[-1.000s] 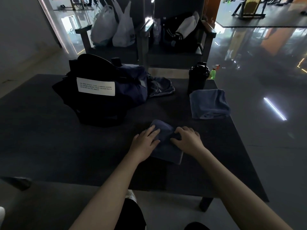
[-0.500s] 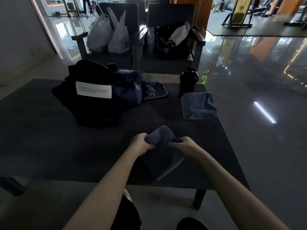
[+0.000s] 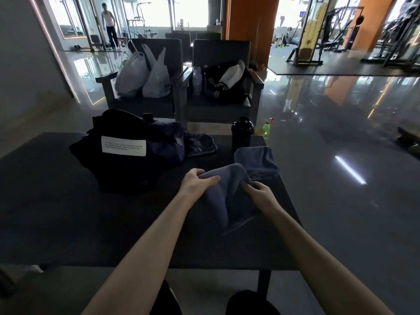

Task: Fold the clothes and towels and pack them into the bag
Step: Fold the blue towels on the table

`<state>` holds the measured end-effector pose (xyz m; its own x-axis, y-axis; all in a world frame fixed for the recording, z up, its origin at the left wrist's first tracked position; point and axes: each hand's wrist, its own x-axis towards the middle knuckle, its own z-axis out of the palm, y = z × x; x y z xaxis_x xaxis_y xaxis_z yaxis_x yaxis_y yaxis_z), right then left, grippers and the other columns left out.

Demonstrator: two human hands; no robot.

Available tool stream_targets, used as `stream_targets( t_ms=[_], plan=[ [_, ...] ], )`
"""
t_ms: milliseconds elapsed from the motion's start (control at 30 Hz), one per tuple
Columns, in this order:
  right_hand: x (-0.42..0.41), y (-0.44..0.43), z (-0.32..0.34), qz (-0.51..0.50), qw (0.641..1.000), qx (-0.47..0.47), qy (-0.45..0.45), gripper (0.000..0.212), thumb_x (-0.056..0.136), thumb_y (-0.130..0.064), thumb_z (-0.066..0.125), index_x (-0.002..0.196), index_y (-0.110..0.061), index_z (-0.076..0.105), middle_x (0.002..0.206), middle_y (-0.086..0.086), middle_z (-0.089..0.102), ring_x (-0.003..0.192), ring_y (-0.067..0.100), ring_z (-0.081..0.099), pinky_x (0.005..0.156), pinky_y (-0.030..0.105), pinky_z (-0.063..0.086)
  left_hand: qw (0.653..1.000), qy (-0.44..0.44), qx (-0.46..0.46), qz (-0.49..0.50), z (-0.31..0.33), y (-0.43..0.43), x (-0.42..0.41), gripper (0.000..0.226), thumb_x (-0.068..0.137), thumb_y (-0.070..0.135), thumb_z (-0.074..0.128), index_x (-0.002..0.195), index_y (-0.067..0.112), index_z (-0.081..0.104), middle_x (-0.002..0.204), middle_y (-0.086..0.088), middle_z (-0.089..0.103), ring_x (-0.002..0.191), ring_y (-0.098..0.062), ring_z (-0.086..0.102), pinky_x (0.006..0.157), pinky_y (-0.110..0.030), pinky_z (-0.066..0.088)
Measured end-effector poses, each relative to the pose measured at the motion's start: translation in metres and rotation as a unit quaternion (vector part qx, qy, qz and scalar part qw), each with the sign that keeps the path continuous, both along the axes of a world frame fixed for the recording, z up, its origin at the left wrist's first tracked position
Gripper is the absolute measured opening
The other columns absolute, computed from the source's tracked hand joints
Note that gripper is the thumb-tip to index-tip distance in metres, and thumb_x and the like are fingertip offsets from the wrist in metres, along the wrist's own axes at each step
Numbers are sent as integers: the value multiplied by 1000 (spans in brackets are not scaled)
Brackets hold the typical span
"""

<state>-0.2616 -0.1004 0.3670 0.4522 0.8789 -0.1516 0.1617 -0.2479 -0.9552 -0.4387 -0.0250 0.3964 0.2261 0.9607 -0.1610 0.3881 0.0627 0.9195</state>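
A small blue-grey towel (image 3: 229,196) hangs above the dark table (image 3: 68,223), held up by both hands. My left hand (image 3: 196,181) grips its upper left edge and my right hand (image 3: 256,190) pinches its upper right edge, so the cloth droops between them. A second blue towel (image 3: 259,159) lies folded on the table just behind. The dark bag (image 3: 127,153) with a white label stands at the table's left, with dark blue clothing (image 3: 200,145) spilling out beside it.
A black shaker bottle (image 3: 242,133) stands at the table's far edge, near a green spray bottle (image 3: 267,128). Two dark chairs behind hold white plastic bags (image 3: 145,76) and a black jacket (image 3: 225,84). A person stands far back left.
Both hands went from pressing the small towel flat on the table to gripping it and lifting it; it now hangs unfolded between them. The view has tilted up.
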Motion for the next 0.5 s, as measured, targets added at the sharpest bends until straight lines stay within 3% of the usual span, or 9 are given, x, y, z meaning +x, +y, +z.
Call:
stream_targets(
  t_ms=[67,133,200,267,400,500],
  plan=[
    [14,2,11,-14,999,31,2,26,92,-24,60,90,2,63,81,6,64,77,15,59,64,21,48,995,-85,-45,26,9,3,16,63,80,36,74,131,10,47,122,-6,58,108,-21,58,94,-39,50],
    [27,5,19,-24,998,53,4,19,95,-20,54,93,-2,60,78,1,62,70,8,56,51,9,43,976,-168,-138,25,10,7,33,64,77,37,75,128,8,49,120,-11,62,105,-27,62,91,-47,52],
    [42,12,18,-36,998,59,6,16,96,-17,52,95,-3,59,80,0,62,71,6,56,48,6,42,967,-177,-180,-2,3,10,49,55,76,34,76,117,9,50,113,-11,64,99,-27,64,87,-46,54],
    [58,22,16,-51,997,58,12,15,96,-17,52,95,-4,59,81,1,62,71,7,56,47,7,42,976,-153,-153,-19,-5,14,65,35,83,22,72,110,13,51,102,-7,65,92,-22,65,81,-39,56],
    [87,46,15,-62,997,38,15,20,93,-27,58,91,-7,59,80,-1,63,71,7,57,47,8,43,985,-156,-75,-21,-16,36,96,53,83,15,72,127,11,44,107,0,60,96,-15,61,76,-29,54],
    [111,75,13,-86,996,31,-2,32,84,-40,67,87,-7,64,83,3,68,80,16,64,63,23,52,986,-159,-40,-28,-19,61,121,53,84,11,70,129,11,42,113,-2,57,96,-12,57,70,-18,49]
  ],
)
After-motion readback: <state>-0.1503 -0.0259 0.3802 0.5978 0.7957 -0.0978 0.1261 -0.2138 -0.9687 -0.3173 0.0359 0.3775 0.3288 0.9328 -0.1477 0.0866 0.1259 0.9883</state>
